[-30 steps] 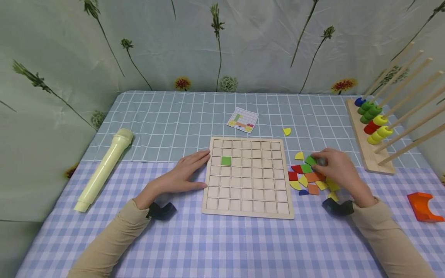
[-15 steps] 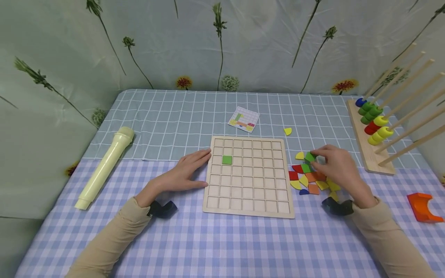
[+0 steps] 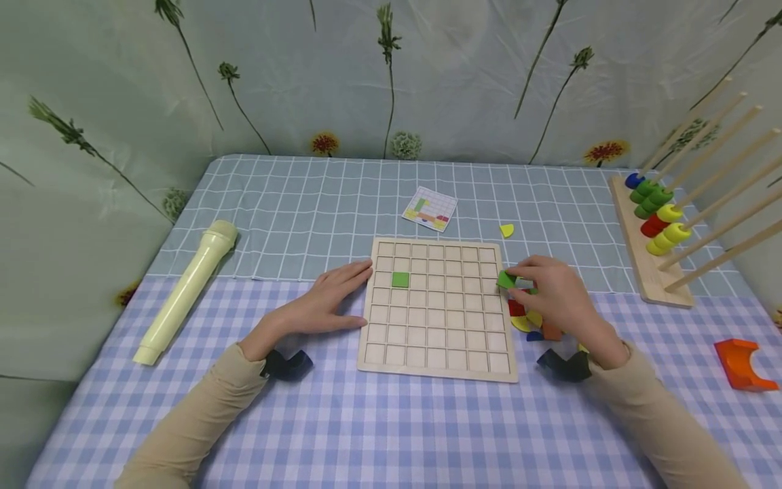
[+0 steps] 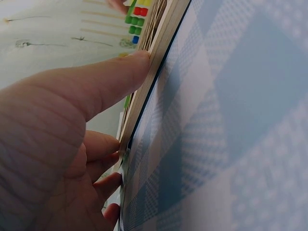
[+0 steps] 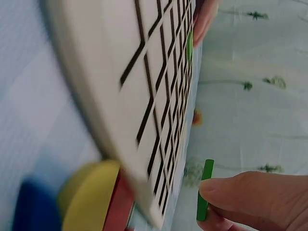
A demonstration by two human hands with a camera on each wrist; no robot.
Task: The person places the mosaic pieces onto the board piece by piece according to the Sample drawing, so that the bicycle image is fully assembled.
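Note:
My right hand pinches a green square tile between thumb and fingers, over the right edge of the wooden grid board. In the right wrist view the held tile is seen edge-on, raised off the board. Another green tile lies in a cell near the board's upper left. My left hand has its fingers extended, with fingertips and thumb touching the board's left edge; the left wrist view shows the thumb against that edge. Partly hidden under my right hand are loose red, yellow, orange and blue pieces.
Behind the board lies a pattern card, with a yellow quarter piece to its right. A peg stand with coloured beads stands at the far right, an orange curved block nearer. A pale yellow microphone-shaped tube lies at left.
My right hand has lifted the green tile from the loose pieces and carried it left to the board's right edge. The left hand stays at the board's left edge.

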